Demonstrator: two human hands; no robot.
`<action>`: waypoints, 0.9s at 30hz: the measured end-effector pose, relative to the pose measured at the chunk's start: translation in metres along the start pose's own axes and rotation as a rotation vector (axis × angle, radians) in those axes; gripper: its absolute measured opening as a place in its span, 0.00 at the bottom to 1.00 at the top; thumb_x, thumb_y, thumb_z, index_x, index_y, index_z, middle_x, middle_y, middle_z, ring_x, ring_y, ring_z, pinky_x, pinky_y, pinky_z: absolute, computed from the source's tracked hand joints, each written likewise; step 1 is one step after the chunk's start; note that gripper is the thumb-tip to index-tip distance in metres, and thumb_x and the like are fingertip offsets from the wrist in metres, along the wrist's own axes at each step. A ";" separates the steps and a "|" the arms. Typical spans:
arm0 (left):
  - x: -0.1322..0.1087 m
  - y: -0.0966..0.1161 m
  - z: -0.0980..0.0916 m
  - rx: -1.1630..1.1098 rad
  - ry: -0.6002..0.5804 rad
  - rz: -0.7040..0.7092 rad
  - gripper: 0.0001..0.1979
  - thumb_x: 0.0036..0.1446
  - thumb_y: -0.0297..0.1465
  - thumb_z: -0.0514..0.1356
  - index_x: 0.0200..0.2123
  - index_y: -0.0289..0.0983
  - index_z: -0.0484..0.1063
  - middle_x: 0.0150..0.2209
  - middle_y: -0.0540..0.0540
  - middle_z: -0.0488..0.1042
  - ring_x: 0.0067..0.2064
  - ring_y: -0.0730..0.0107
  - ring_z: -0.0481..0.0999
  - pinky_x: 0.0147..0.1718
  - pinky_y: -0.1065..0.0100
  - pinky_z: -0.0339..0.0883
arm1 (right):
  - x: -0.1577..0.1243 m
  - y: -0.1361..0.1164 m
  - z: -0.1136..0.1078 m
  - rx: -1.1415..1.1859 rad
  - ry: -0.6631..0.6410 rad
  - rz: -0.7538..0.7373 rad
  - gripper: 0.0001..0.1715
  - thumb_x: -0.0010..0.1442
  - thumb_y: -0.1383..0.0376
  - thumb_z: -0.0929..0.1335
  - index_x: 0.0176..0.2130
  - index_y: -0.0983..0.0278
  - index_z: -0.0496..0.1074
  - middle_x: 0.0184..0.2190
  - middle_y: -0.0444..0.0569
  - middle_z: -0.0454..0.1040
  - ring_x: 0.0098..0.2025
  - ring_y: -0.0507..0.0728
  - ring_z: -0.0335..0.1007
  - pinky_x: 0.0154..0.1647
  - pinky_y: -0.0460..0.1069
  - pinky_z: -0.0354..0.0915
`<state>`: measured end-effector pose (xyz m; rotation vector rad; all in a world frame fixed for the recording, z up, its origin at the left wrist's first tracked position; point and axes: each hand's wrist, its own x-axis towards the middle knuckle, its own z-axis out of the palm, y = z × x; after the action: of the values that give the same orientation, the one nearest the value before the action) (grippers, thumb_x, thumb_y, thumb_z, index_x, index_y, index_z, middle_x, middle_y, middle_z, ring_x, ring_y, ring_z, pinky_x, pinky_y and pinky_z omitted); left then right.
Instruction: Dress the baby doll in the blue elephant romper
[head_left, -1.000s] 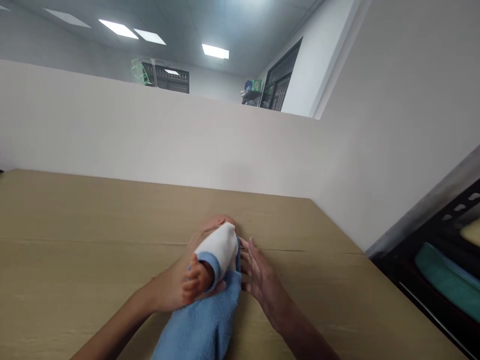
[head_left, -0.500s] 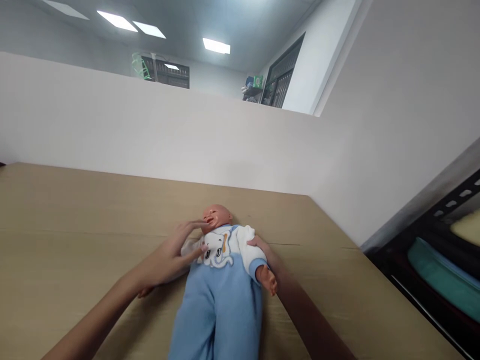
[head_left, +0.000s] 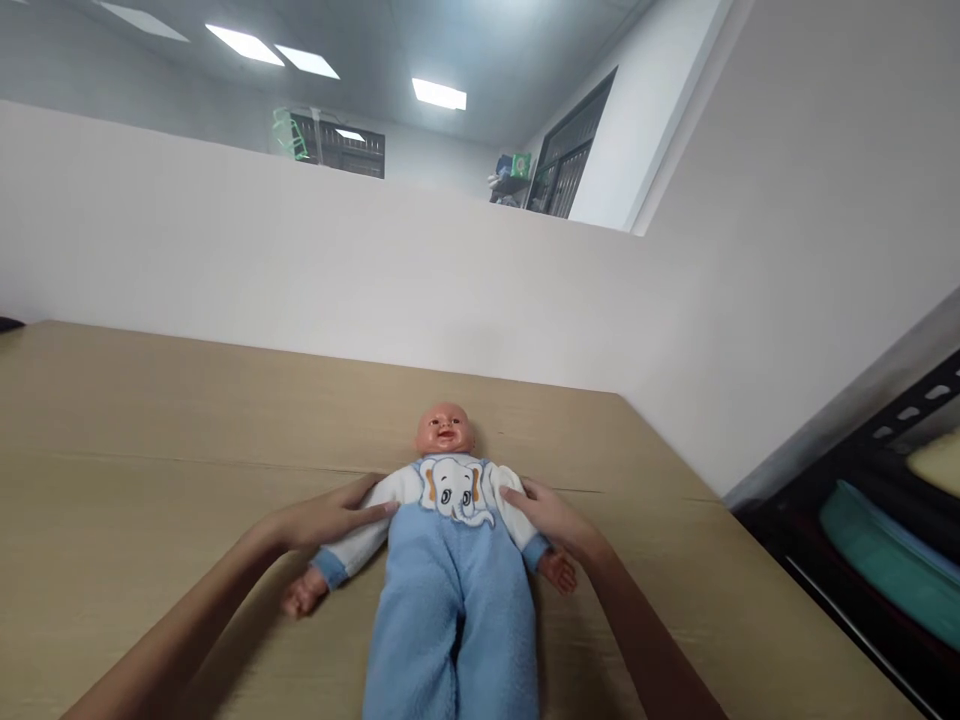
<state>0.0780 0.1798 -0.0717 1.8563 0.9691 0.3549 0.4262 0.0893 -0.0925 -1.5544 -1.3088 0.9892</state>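
Note:
A baby doll lies on its back on the wooden table, face up, its lower legs cut off by the frame's bottom edge. It wears a white and light-blue fleece suit with an elephant's face on the chest. Around the doll's sleeved arm on the left side of the view, my left hand is closed, thumb in front and fingers partly hidden behind. My right hand grips the opposite upper sleeve, its thumb on the white cloth. Both doll hands stick out from blue cuffs, below my hands.
The wooden table ends at a white low wall behind the doll. On the right, a black rack holds folded teal cloth and something pale yellow. Beyond the wall are ceiling lights and dark-framed windows.
The doll has turned from tilted to flat, its head now facing up. My left hand has moved from near its face and chest to its arm. My right hand stays at the other sleeve.

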 end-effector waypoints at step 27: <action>-0.136 0.046 0.136 -0.365 0.623 -0.038 0.39 0.62 0.64 0.55 0.68 0.49 0.60 0.71 0.43 0.69 0.74 0.36 0.62 0.70 0.41 0.66 | -0.155 -0.087 0.021 -0.095 0.106 0.020 0.46 0.60 0.44 0.75 0.70 0.53 0.66 0.71 0.52 0.69 0.76 0.70 0.59 0.79 0.66 0.51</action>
<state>0.0956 -0.0175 -0.0754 1.4070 1.2457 1.0550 0.3583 -0.0540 -0.0096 -1.6714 -1.2850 0.8556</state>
